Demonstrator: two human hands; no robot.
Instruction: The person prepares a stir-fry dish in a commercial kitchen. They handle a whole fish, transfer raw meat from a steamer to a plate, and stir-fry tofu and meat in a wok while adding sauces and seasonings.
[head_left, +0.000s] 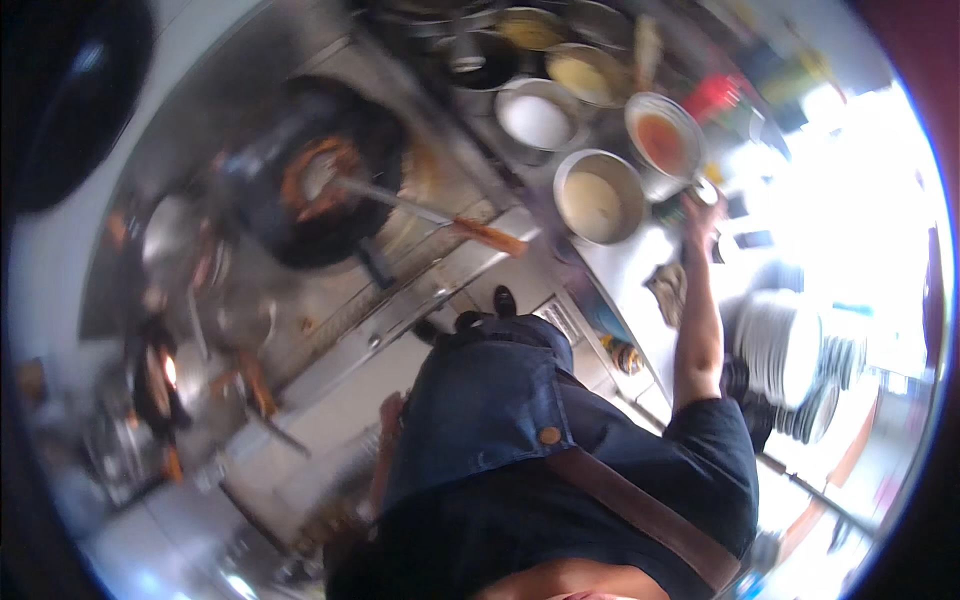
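Observation:
My right arm stretches forward over the metal counter, and my right hand (703, 214) is at a small white object (706, 191) beside a bowl of orange-red liquid (664, 139). Blur hides whether the fingers hold that object. Low beside the denim apron (480, 420) hangs my left hand (391, 412), mostly hidden by my body; its fingers cannot be made out. On the stove, a black wok (255, 195) has brown contents. A long-handled ladle or turner (487, 234) rests in it, its wooden handle pointing towards the counter.
Metal pots, one with pale liquid (592, 202) and one with white contents (534, 114), crowd the counter. A crumpled cloth (667, 291) lies near my forearm. Stacked white plates (780, 349) stand to the right. A flame (170, 369) shows at the left.

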